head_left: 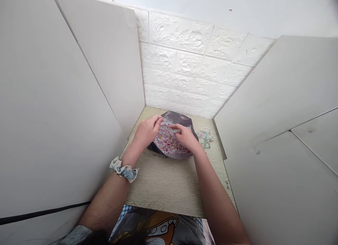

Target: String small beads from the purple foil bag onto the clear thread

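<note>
A dark bag with a silvery lining (177, 116) lies wide open on the small table. Many small beads (169, 141), mostly pink, white and red, fill it. My left hand (148, 131) hovers at the bag's left rim, its fingers pinched together; whatever they hold is too small to make out. Over the beads, my right hand (186, 137) reaches in from the right, index finger stretched out and the other fingers partly bent. Nothing shows between those fingers. Around my left wrist sits a blue and white scrunchie (125, 170).
Beaded strings (206, 138), clear and green, lie on the table right of the bag. The wooden tabletop (169, 181) is hemmed in by a white panel (105, 54) on the left, another panel (264, 107) on the right and a white brick-pattern wall (185, 61) behind.
</note>
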Motion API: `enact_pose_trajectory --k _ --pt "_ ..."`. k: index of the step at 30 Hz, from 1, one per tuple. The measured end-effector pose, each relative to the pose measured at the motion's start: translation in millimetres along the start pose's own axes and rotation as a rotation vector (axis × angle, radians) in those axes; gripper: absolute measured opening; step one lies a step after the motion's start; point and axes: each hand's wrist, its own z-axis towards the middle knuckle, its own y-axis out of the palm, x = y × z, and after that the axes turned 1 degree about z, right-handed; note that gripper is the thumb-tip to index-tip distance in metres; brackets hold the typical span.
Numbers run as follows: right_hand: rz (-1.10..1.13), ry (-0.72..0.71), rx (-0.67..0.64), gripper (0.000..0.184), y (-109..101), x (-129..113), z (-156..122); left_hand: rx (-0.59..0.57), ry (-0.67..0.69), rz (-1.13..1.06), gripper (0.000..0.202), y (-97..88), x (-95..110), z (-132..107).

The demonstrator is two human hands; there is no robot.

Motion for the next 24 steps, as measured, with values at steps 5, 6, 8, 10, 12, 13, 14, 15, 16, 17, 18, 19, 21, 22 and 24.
enact_pose_trajectory --k 5,6,8,10,12,13,14,15,16,17,18,19,21,22,24 --pt "-0.27 -0.066 -0.008 0.034 7 4 1 0.009 -0.006 0.002 0.033 -0.2 0 0" --pt "-0.325 -0.048 -0.028 0.03 9 4 2 0.006 -0.005 0.0 0.033 0.0 0 0" --pt "-0.413 -0.01 -0.067 0.026 12 6 1 -0.002 0.001 0.001 0.034 0.2 0 0" --pt "-0.466 0.012 -0.093 0.027 14 6 1 -0.008 0.005 0.009 0.034 0.4 0 -1" --pt "-0.486 0.029 -0.113 0.027 15 6 1 -0.011 0.013 0.02 0.034 0.5 0 -1" --pt "-0.487 0.034 -0.121 0.027 15 6 1 -0.013 0.019 0.025 0.034 0.5 0 -1" --pt "-0.486 0.037 -0.125 0.026 15 5 1 -0.016 0.027 0.028 0.034 0.6 1 -1" --pt "-0.485 0.038 -0.127 0.026 15 4 0 -0.019 0.034 0.032 0.034 0.7 1 -1" --pt "-0.485 0.039 -0.128 0.026 14 3 0 -0.023 0.039 0.036 0.034 0.8 1 -1" --pt "-0.486 0.041 -0.13 0.027 14 2 0 -0.027 0.04 0.04 0.034 0.9 1 -1" --pt "-0.489 0.043 -0.133 0.027 14 2 -1 -0.031 0.039 0.044 0.033 1.0 1 -1" --pt "-0.492 0.046 -0.136 0.027 13 1 -1 -0.036 0.037 0.047 0.033 1.1 1 -1" --pt "-0.504 0.048 -0.142 0.027 13 0 -1 -0.049 0.038 0.051 0.033 1.3 0 -1" --pt "-0.511 0.047 -0.142 0.026 13 0 -2 -0.055 0.04 0.054 0.032 1.3 0 -1" --pt "-0.527 0.04 -0.14 0.026 13 0 -2 -0.065 0.045 0.061 0.032 1.4 1 -2"
